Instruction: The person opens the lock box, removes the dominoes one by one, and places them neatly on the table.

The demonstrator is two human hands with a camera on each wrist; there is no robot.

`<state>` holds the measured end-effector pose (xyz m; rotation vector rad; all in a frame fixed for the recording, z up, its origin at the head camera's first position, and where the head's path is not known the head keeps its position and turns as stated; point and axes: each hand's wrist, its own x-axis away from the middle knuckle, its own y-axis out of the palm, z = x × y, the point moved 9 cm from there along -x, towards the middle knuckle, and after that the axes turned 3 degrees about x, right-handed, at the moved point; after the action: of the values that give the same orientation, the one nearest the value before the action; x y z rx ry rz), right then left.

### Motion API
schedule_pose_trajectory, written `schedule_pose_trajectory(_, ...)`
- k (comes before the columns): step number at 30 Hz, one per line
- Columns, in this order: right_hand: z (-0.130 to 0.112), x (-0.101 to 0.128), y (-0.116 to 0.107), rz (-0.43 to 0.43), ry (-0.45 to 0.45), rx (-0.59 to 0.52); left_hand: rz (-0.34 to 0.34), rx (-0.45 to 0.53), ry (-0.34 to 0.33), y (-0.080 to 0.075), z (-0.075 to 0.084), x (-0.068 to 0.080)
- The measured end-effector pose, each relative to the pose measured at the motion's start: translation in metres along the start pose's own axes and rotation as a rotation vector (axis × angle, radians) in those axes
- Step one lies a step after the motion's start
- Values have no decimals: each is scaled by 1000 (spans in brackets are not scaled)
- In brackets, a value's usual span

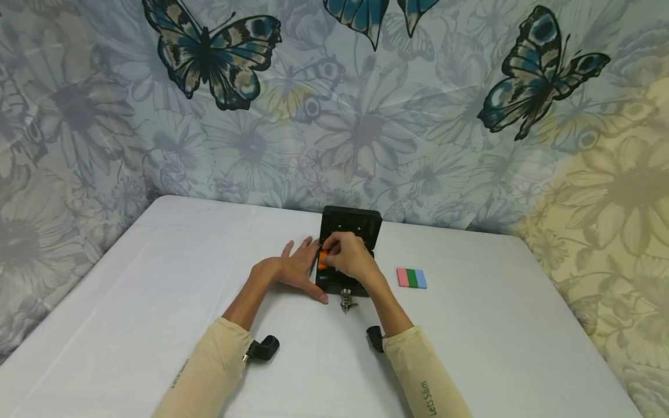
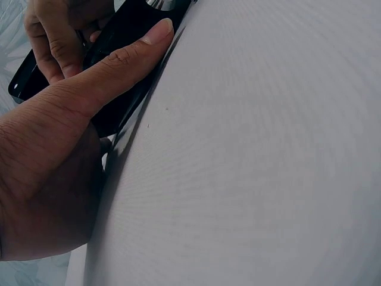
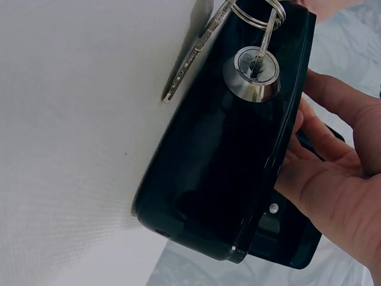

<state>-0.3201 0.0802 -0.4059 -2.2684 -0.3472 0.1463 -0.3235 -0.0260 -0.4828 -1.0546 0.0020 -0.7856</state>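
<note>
White table (image 1: pixel 157 278) — butterfly wall cloth (image 1: pixel 366 116)

The white worktop (image 1: pixel 157 278) is wide and bare on the left of the frame and at the bottom. The open black box (image 1: pixel 349 244) sits in the middle with its lid up. Keys (image 1: pixel 347 302) stick out of its front. Colored blocks (image 1: pixel 412 278) lie to its right, with bare worktop between them. The wall cloth (image 1: pixel 366 116) closes off the back.

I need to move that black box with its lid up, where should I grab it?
Grip the black box by its low base, left and right sides, from above. The raised lid is hinged, and the key sticks out the front with a spare dangling.
</note>
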Motion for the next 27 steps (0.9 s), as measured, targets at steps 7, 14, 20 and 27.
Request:
schedule_pose_trajectory(7, -2, 0, 2, -15, -11, -15, 1, -2, -6, 3, -5, -5)
schedule_pose_trajectory(14, -1, 1, -2, -13, 1, -45, 2, 11, -1, 0, 1, 2)
schedule_pose_trajectory(20, 2, 2, -13, 8, 9, -53, -7, 11, -17, 0, 0, 2)
schedule_pose_trajectory(27, 5, 4, -25, -3, 4, -53, 3, 15, -11, 1, 0, 1)
